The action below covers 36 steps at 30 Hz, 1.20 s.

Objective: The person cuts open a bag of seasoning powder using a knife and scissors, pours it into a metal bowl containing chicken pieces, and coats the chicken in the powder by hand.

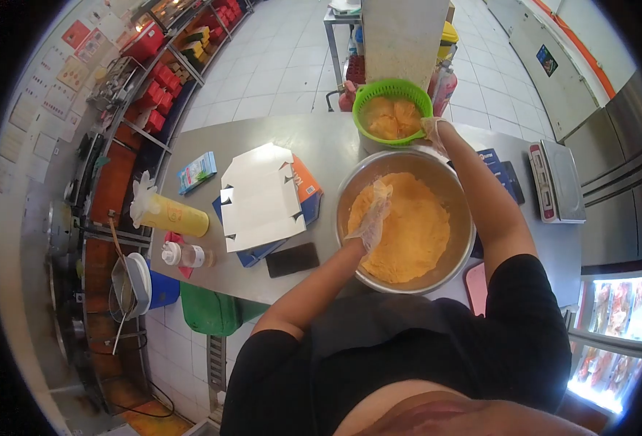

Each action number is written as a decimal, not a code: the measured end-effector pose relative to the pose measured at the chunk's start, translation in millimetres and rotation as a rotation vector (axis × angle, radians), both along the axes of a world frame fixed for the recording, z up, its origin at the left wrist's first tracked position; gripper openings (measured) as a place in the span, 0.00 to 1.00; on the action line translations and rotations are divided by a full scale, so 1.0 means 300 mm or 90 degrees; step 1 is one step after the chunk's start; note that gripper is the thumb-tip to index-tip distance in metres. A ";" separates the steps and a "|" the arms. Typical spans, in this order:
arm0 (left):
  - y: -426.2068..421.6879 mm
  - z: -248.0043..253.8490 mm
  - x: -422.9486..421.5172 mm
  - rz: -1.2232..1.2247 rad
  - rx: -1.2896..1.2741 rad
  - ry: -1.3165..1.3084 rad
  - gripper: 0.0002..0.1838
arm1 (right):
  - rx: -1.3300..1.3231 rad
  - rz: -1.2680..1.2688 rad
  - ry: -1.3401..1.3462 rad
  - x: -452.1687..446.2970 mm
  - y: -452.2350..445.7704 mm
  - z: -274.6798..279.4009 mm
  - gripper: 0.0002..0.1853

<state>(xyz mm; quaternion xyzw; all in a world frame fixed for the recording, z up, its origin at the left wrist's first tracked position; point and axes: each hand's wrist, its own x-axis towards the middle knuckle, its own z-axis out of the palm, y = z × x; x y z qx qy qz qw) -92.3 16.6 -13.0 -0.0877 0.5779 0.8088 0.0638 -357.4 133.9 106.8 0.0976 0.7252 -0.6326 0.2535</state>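
A wide steel bowl [465, 251] holds a broad layer of orange breading powder [415, 232]. My left hand [374, 218], in a clear plastic glove dusted with powder, lies over the left part of the layer with its fingers stretched out, touching the powder. Behind the bowl, a green colander [365, 93] contains several orange-coated pieces that look like chicken [392, 116]. It sits on a container mostly hidden beneath it. My right hand [433, 132], also gloved, grips the colander's right rim; its fingers are partly hidden.
Left of the bowl on the steel table [263, 280] are a white cardboard box [263, 196], a dark phone [293, 260], a bag of yellow contents [179, 216], a clear bottle [183, 254] and a small packet [197, 173]. A scale [559, 182] stands on the right, and a pillar [402, 43] rises behind.
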 end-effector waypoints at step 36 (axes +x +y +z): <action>-0.032 0.131 -0.009 0.099 0.285 0.077 0.55 | 0.541 0.026 0.541 -0.003 0.050 0.003 0.12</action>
